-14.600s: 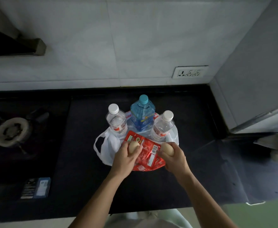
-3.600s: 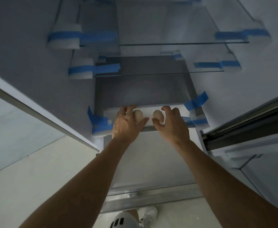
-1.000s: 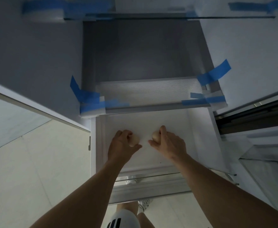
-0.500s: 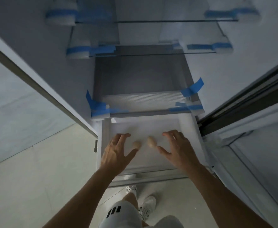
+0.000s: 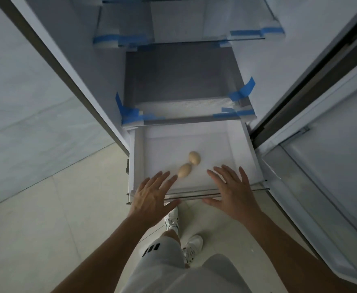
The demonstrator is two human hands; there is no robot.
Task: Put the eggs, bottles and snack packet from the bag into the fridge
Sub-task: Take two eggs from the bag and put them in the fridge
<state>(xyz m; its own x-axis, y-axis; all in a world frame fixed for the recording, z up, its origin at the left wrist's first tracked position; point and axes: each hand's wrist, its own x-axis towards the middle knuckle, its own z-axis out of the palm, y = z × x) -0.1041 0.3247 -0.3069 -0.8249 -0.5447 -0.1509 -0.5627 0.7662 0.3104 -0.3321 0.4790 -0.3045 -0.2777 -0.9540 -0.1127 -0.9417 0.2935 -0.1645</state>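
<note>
Nearest, white shorts (image 5: 169, 269) and two white shoes (image 5: 192, 248) on the pale floor (image 5: 46, 229). Just above, both hands now flat and wide open, fingers spread, holding nothing; half a second ago curled low beside the eggs, now pulled back to the front edge of the drawer. Left hand (image 5: 151, 200) over the front left corner of the drawer, fingertips near the closer egg but not touching. Right hand (image 5: 233, 192) over the front right part, well apart from both eggs. Next, the white drawer (image 5: 236, 144), pulled out at the bottom of the open fridge (image 5: 279, 70). Two light brown eggs inside on the bare white bottom, lying on their sides: closer egg (image 5: 184, 170) tilted, farther egg (image 5: 194, 157) just behind and a bit right, ends almost touching. Nothing on top of them, nothing in the way. Farther back, a grey ribbed lid (image 5: 183, 106) over the back of the drawer, stuck down with blue tape (image 5: 242, 90) at both corners. Farthest, glass shelves (image 5: 194, 40) with more blue tape and white foam. Open fridge door (image 5: 331, 155) on the right.
</note>
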